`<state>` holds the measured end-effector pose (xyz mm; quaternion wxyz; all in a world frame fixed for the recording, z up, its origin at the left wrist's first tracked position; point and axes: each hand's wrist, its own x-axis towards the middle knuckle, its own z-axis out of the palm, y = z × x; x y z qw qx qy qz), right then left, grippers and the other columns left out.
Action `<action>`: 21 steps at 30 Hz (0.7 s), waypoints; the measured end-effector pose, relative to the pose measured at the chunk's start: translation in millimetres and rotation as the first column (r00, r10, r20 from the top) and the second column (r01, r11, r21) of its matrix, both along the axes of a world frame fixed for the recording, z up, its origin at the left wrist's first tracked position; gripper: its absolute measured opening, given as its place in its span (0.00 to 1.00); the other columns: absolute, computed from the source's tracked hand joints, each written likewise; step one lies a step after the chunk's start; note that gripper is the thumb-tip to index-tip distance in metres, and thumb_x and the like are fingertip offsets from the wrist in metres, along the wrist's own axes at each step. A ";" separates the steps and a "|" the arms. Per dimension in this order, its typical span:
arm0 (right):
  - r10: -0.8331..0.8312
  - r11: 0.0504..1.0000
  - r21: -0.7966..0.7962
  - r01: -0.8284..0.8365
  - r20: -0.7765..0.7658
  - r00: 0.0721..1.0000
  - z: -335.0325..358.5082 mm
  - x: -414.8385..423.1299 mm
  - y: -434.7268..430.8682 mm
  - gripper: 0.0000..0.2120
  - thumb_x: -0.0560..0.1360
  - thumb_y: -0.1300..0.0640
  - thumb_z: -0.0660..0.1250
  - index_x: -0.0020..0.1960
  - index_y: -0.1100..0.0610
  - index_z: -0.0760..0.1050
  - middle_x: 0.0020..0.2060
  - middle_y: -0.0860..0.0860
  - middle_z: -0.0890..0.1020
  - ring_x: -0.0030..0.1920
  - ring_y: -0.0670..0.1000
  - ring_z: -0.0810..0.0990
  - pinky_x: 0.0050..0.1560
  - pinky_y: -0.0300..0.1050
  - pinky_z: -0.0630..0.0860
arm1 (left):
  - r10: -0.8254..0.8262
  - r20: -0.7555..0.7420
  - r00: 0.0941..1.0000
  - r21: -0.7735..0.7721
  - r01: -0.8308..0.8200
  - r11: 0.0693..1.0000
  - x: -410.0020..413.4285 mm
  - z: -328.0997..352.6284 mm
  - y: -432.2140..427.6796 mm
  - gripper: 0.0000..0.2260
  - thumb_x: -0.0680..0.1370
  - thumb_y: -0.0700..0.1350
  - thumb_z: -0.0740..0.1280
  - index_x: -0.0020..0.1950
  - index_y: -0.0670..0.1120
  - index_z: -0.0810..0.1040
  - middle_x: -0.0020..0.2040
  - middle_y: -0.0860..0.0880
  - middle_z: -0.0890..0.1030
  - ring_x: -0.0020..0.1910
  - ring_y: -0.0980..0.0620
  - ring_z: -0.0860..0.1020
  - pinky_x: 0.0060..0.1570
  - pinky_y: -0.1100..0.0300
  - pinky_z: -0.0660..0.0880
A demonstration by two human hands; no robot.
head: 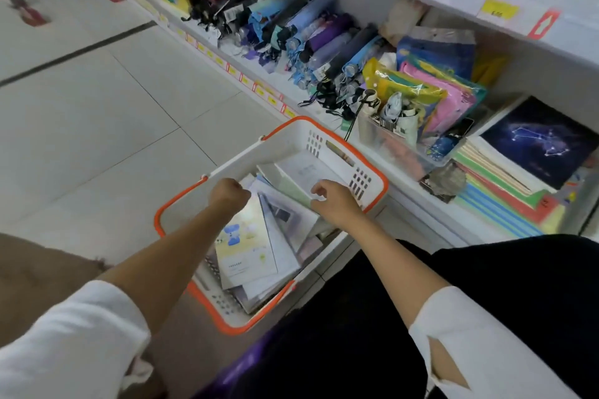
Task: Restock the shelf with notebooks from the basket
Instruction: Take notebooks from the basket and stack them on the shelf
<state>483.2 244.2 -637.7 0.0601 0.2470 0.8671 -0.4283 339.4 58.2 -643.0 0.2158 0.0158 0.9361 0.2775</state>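
Observation:
A white basket with an orange rim (343,142) stands on the floor in front of the low shelf (405,185). Several notebooks (249,246) lie loose inside it, the top one pale with blue drawings. My left hand (228,193) is a fist around the basket's white handle (236,160). My right hand (334,201) reaches into the basket and pinches the edge of a white notebook (308,175) that is tilted up. On the shelf at right sits a stack of notebooks (505,185), topped by a dark blue constellation cover (544,139).
Folded umbrellas (311,39) fill the shelf's middle. A clear bin (398,142) and colourful plastic folders (431,97) stand left of the notebook stack. Yellow price tags (269,94) line the shelf edge. Pale floor tiles (97,126) spread to the left. My dark trousers fill the bottom right.

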 end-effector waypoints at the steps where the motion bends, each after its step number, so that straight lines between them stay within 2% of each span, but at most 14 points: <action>1: -0.005 0.999 -0.037 0.006 0.031 1.000 -9.0 0.8 -5.9 0.15 0.76 0.58 0.67 0.62 0.59 0.74 0.60 0.54 0.77 0.60 0.53 0.76 0.59 0.46 0.73 | 0.037 0.041 0.998 -0.019 -0.036 0.999 0.8 -15.0 -14.2 0.02 0.72 0.36 0.65 0.41 0.39 0.76 0.38 0.41 0.77 0.39 0.43 0.77 0.40 0.56 0.73; 2: -0.006 0.996 -0.091 0.011 0.065 0.998 -19.1 1.1 -14.3 0.15 0.76 0.58 0.67 0.61 0.58 0.74 0.59 0.53 0.77 0.58 0.52 0.76 0.57 0.45 0.73 | 0.088 0.104 0.991 -0.015 -0.087 0.996 2.4 -31.4 -29.6 0.02 0.72 0.34 0.65 0.43 0.38 0.77 0.41 0.38 0.78 0.40 0.43 0.78 0.40 0.55 0.74; 4: 0.001 0.977 -0.212 0.025 0.120 0.993 -31.2 2.8 -29.6 0.15 0.75 0.58 0.67 0.62 0.56 0.74 0.60 0.51 0.76 0.56 0.51 0.76 0.54 0.43 0.72 | 0.153 0.260 0.954 0.001 -0.158 0.987 11.6 -54.2 -51.4 0.09 0.72 0.31 0.66 0.53 0.34 0.77 0.53 0.33 0.79 0.44 0.44 0.77 0.40 0.54 0.72; 5: 0.012 0.965 -0.261 0.026 0.145 0.989 -37.2 2.1 -38.2 0.16 0.75 0.59 0.67 0.63 0.56 0.73 0.61 0.51 0.75 0.57 0.51 0.75 0.54 0.43 0.71 | 0.166 0.333 0.928 -0.019 -0.169 0.985 17.1 -64.3 -59.7 0.14 0.73 0.31 0.66 0.59 0.32 0.75 0.58 0.32 0.77 0.47 0.43 0.77 0.40 0.53 0.73; 7: 0.026 0.952 -0.303 0.032 0.183 0.983 -48.6 -0.9 -55.3 0.19 0.75 0.59 0.66 0.66 0.55 0.71 0.63 0.51 0.74 0.62 0.52 0.74 0.59 0.45 0.72 | 0.174 0.427 0.887 -0.035 -0.176 0.984 26.3 -76.9 -69.4 0.19 0.74 0.33 0.67 0.65 0.33 0.71 0.63 0.35 0.76 0.57 0.40 0.76 0.49 0.51 0.73; 8: 0.020 0.951 -0.305 0.042 0.199 0.980 -52.9 -1.4 -63.4 0.21 0.76 0.58 0.66 0.68 0.56 0.70 0.65 0.51 0.73 0.64 0.52 0.73 0.62 0.46 0.71 | 0.174 0.477 0.861 -0.027 -0.184 0.983 29.0 -85.2 -74.8 0.20 0.74 0.34 0.68 0.66 0.35 0.71 0.63 0.38 0.75 0.62 0.40 0.74 0.56 0.50 0.72; 10: -0.007 0.954 -0.291 0.072 0.221 0.975 -58.5 -1.7 -77.5 0.24 0.77 0.56 0.65 0.72 0.57 0.65 0.68 0.52 0.71 0.67 0.53 0.71 0.63 0.45 0.69 | 0.177 0.568 0.804 -0.023 -0.200 0.980 26.9 -108.6 -86.6 0.25 0.69 0.37 0.72 0.66 0.39 0.71 0.64 0.43 0.75 0.63 0.41 0.73 0.64 0.48 0.71; 12: -0.028 0.950 -0.295 0.098 0.232 0.972 -62.0 -1.8 -86.7 0.27 0.79 0.53 0.63 0.75 0.56 0.60 0.72 0.52 0.67 0.71 0.54 0.67 0.64 0.46 0.66 | 0.185 0.620 0.763 -0.009 -0.228 0.974 22.7 -133.2 -95.5 0.28 0.65 0.39 0.73 0.64 0.40 0.72 0.64 0.43 0.75 0.62 0.41 0.74 0.64 0.46 0.72; 15: -0.012 0.937 -0.333 0.104 0.268 0.963 -65.5 -1.7 -91.1 0.32 0.79 0.53 0.62 0.78 0.54 0.53 0.76 0.52 0.59 0.74 0.55 0.61 0.68 0.49 0.63 | 0.206 0.635 0.745 0.052 -0.308 0.950 36.0 -105.7 -86.0 0.22 0.74 0.38 0.70 0.67 0.40 0.71 0.65 0.44 0.73 0.64 0.43 0.72 0.60 0.46 0.72; 18: 0.032 0.931 -0.354 0.086 0.315 0.948 -67.3 0.8 -91.9 0.34 0.79 0.52 0.62 0.79 0.54 0.49 0.77 0.51 0.56 0.76 0.55 0.58 0.71 0.51 0.62 | 0.214 0.680 0.702 0.076 -0.357 0.931 41.2 -102.4 -86.0 0.24 0.73 0.42 0.72 0.67 0.40 0.69 0.63 0.46 0.72 0.64 0.41 0.72 0.57 0.48 0.73; 21: 0.030 0.930 -0.357 0.091 0.318 0.948 -69.0 2.6 -93.6 0.34 0.79 0.54 0.62 0.79 0.55 0.48 0.77 0.51 0.56 0.76 0.55 0.58 0.71 0.50 0.61 | 0.219 0.687 0.693 0.098 -0.387 0.917 23.4 -159.7 -103.1 0.30 0.68 0.44 0.75 0.68 0.41 0.69 0.63 0.41 0.76 0.59 0.39 0.76 0.57 0.40 0.76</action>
